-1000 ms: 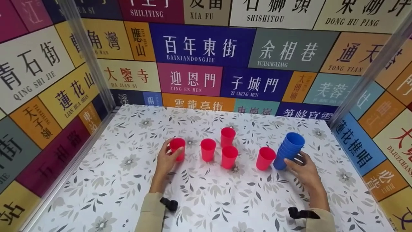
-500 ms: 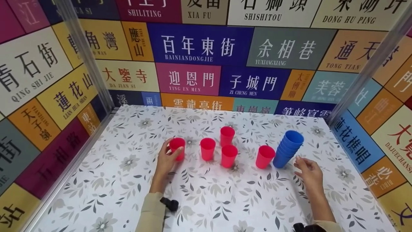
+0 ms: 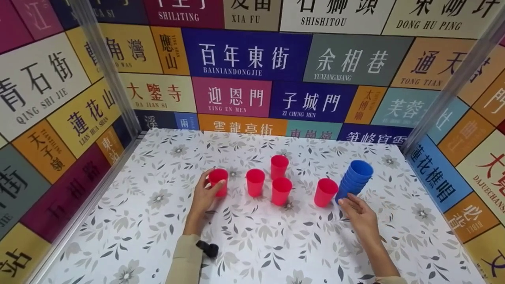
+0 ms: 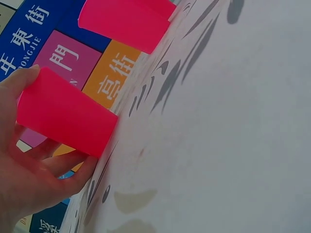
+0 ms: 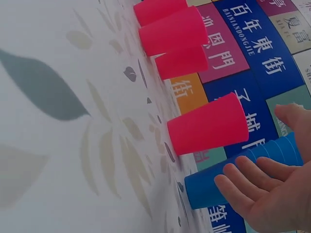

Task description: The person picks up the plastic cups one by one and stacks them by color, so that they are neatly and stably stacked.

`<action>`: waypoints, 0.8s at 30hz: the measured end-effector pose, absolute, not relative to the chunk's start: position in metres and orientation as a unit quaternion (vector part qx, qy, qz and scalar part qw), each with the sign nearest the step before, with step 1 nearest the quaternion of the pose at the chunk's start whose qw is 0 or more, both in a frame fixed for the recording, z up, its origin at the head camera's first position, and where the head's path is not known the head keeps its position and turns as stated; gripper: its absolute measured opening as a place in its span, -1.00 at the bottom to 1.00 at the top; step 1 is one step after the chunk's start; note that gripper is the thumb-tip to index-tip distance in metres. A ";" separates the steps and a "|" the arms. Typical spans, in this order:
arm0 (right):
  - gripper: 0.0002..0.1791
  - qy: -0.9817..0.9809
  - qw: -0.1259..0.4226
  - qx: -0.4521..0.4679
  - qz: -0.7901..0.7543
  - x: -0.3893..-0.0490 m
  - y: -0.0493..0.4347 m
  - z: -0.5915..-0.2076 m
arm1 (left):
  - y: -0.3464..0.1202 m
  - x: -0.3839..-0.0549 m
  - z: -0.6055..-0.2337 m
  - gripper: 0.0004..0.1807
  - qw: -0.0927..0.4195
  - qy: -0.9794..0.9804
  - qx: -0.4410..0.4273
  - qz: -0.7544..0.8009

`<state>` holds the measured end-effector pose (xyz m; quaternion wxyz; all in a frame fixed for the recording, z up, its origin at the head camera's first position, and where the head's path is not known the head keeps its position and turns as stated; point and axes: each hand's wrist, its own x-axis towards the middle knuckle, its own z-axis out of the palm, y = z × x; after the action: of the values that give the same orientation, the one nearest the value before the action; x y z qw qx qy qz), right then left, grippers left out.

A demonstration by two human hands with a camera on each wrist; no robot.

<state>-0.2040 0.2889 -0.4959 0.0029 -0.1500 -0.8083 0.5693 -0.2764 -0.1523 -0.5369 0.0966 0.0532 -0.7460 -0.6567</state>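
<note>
Red cups [image 3: 281, 192] left of a blue stack [image 3: 354, 181]
Left hand [image 3: 204, 196] grips the farthest cup [image 4: 68, 114] (four stand between); right hand [image 3: 362, 217], loose, at the stack's near side; flowered table [image 3: 276, 244] beneath, lettered wall [image 3: 252, 57] behind.

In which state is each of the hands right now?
Left hand: holding the leftmost red cup.
Right hand: open, near the blue cups; touch unclear.

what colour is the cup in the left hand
The cup in the left hand is bright pinkish red, seen best in the left wrist view.
</note>
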 end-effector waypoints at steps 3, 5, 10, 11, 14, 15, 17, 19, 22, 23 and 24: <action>-0.05 -0.809 -0.015 -0.139 0.571 -0.205 0.283 -0.497 | -0.153 -0.277 -0.538 -0.31 0.098 -0.747 0.056 -0.655; -0.02 -0.813 -0.021 -0.135 0.566 -0.205 0.280 -0.498 | -0.152 -0.277 -0.538 -0.31 0.099 -0.746 0.055 -0.656; 0.04 -0.812 -0.036 -0.128 0.569 -0.209 0.272 -0.498 | -0.151 -0.274 -0.533 -0.31 0.094 -0.743 0.052 -0.660; 0.04 -0.809 -0.035 -0.125 0.573 -0.210 0.271 -0.498 | -0.152 -0.274 -0.533 -0.31 0.094 -0.742 0.050 -0.661; 0.01 -0.801 -0.022 -0.118 0.586 -0.214 0.265 -0.498 | -0.153 -0.274 -0.533 -0.32 0.098 -0.740 0.044 -0.664; -0.01 -0.801 -0.015 -0.116 0.588 -0.215 0.263 -0.499 | -0.154 -0.277 -0.537 -0.32 0.101 -0.739 0.043 -0.665; -0.01 -0.792 -0.005 -0.111 0.601 -0.217 0.259 -0.500 | -0.154 -0.276 -0.537 -0.34 0.103 -0.739 0.040 -0.664; -0.01 -0.779 0.001 -0.111 0.617 -0.220 0.256 -0.503 | -0.154 -0.276 -0.537 -0.34 0.103 -0.740 0.041 -0.663; 0.01 -0.765 0.006 -0.113 0.634 -0.225 0.253 -0.507 | -0.154 -0.277 -0.537 -0.34 0.100 -0.742 0.041 -0.662; 0.01 -0.765 0.007 -0.116 0.634 -0.226 0.253 -0.507 | -0.154 -0.277 -0.537 -0.34 0.100 -0.741 0.041 -0.663; 0.00 -0.765 0.008 -0.120 0.633 -0.227 0.253 -0.508 | -0.154 -0.278 -0.537 -0.34 0.099 -0.740 0.041 -0.664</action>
<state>-0.2271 0.2527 -0.5084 0.0083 -0.1199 -0.7648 0.6330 -0.2775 -0.1545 -0.5369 0.0994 0.0406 -0.7402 -0.6637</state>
